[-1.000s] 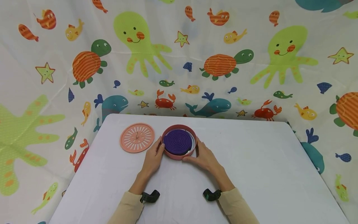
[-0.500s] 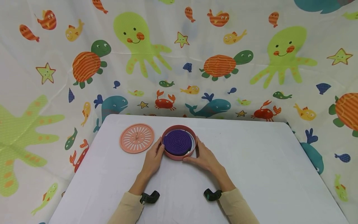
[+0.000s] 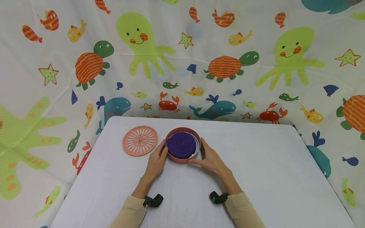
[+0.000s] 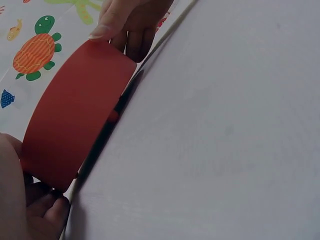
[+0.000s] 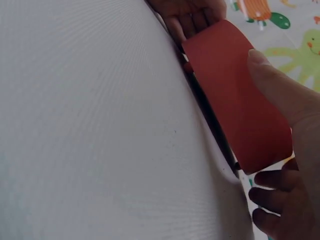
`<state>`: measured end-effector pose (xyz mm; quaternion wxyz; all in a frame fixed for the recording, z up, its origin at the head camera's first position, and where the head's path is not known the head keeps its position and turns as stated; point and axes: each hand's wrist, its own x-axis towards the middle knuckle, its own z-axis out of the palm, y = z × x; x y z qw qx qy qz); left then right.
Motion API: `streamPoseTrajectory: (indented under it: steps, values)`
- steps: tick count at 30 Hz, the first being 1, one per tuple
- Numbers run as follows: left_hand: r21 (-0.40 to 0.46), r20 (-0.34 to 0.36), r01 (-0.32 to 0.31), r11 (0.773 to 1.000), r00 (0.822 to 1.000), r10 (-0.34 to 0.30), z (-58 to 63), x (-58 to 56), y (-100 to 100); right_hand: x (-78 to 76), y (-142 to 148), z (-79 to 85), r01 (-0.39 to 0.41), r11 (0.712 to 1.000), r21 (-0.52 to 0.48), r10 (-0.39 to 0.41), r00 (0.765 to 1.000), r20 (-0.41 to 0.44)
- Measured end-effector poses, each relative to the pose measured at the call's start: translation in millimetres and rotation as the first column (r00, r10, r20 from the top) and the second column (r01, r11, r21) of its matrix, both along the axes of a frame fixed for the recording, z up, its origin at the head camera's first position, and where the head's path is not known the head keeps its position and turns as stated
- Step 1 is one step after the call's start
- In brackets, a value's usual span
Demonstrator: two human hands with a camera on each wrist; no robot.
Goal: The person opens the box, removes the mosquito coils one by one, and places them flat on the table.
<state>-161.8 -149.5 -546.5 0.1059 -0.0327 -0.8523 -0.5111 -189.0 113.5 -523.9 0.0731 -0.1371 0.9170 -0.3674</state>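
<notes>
A round red mosquito coil holder (image 3: 182, 161) stands on the white table, with a purple spiral mosquito coil (image 3: 181, 145) lying inside it. My left hand (image 3: 156, 160) grips the holder's left side, thumb along the wall. On the opposite side my right hand (image 3: 209, 160) holds it, its thumb at the front wall and its fingers round the right side. In the right wrist view the right thumb (image 5: 272, 82) lies against the red wall, with the other fingers curled low beside it. Small feet and a dark gap show beneath the holder (image 4: 80, 115) in the left wrist view.
A pink slotted round lid (image 3: 140, 141) lies on the table just left of the holder, close to the left hand. The white table (image 3: 256, 164) extends to both sides. A curtain (image 3: 182, 69) printed with sea animals hangs behind the table's far edge.
My right hand has shifted very slightly to the right, its thumb sliding a little along the holder's front wall. The left hand, the holder and the lid stay where they were.
</notes>
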Motion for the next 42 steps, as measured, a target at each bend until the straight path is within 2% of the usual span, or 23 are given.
streamPoseTrajectory:
  steps: [15, 23, 31, 42]
  values:
    - [0.021, -0.006, -0.001, 1.0, 1.0, 0.001, -0.8, -0.1, 1.4, 2.8, -0.8, 7.6, 0.052, 0.999, -0.009, -0.052, 0.998, -0.025]
    - [0.026, -0.011, -0.004, 1.0, 1.0, 0.004, -2.2, -1.1, 2.6, 1.7, -0.6, 18.1, 0.076, 0.997, -0.011, -0.077, 0.996, -0.05]
    - [0.023, -0.023, -0.003, 1.0, 1.0, 0.004, -2.1, -1.4, 1.8, -0.5, -3.0, 25.3, 0.091, 0.996, 0.015, -0.089, 0.992, -0.095]
    - [0.03, -0.031, -0.007, 1.0, 0.999, 0.008, -0.6, -0.1, -0.7, -2.0, -8.9, 29.7, 0.104, 0.994, -0.03, -0.107, 0.972, -0.211]
